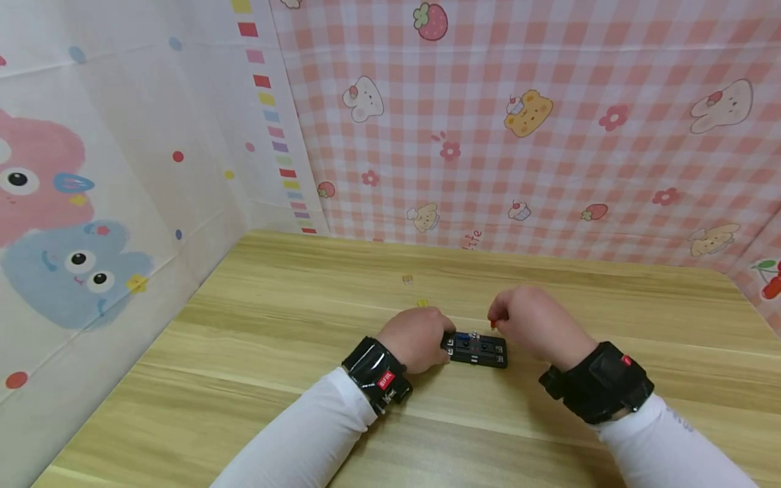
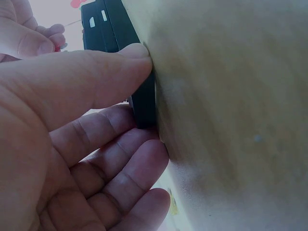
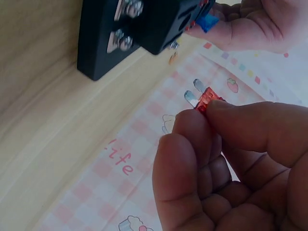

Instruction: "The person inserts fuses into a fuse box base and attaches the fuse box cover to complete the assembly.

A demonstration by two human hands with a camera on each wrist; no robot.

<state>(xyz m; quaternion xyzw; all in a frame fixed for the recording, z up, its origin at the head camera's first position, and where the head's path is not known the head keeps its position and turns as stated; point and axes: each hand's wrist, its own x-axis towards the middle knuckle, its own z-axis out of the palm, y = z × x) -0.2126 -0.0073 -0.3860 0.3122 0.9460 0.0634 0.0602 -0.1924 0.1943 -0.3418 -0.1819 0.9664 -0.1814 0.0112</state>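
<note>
Two flat, silvery metal prongs (image 3: 198, 85) stick out of a small translucent red plastic piece (image 3: 209, 99), seen right of centre in the right-wrist view. The right hand (image 1: 529, 321) pinches it between thumb and curled fingers; their tips cover its other end. In the head view it is a red speck above the right end of a long black plastic block (image 1: 478, 354), low and right of centre on the wood-grained table (image 1: 274, 318). The left hand (image 1: 417, 339) grips the block between thumb and fingers, hiding its left end. Shiny metal screws (image 3: 132, 8) and a bright blue piece (image 3: 208, 22) show on the block, which the right-wrist view's top edge cuts off. A yellow piece (image 1: 422, 303) above the left hand is too small to make out.
</note>
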